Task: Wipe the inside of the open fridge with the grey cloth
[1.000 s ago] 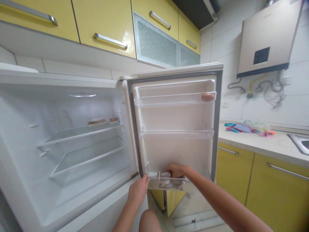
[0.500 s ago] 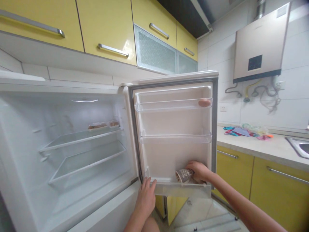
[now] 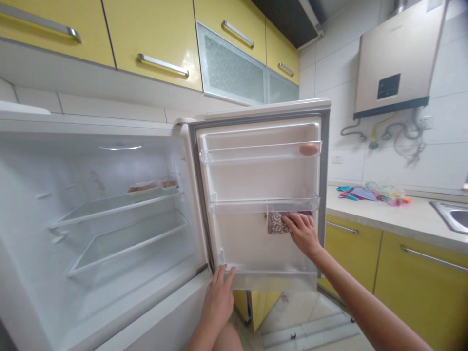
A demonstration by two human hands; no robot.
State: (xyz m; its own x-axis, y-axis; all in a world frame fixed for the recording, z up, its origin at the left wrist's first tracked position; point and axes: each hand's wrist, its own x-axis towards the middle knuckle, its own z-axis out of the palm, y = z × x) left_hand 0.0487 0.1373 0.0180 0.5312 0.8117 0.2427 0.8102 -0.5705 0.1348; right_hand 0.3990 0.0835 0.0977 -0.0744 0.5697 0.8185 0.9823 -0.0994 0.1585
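Observation:
The fridge stands open with its door (image 3: 256,183) swung out to the right. My right hand (image 3: 302,234) presses a patterned brown cloth (image 3: 275,222) flat against the inner door panel, just under the middle door shelf (image 3: 237,205). Its fingers lie stretched over the cloth. My left hand (image 3: 218,298) rests with fingers extended on the fridge body's lower front edge, beside the bottom door shelf (image 3: 278,279). An egg (image 3: 309,149) lies at the right end of the top door shelf (image 3: 234,155).
Inside the fridge are glass shelves (image 3: 117,207) with small trays of food (image 3: 151,185) at the back. Yellow cabinets hang above and stand at right under a counter (image 3: 402,222) with colourful cloths (image 3: 373,193). A sink (image 3: 455,217) and a wall heater (image 3: 397,61) are at far right.
My right hand has lifted the cloth from the bottom door shelf up to the panel under the middle shelf. My left hand has stayed at the door's lower corner.

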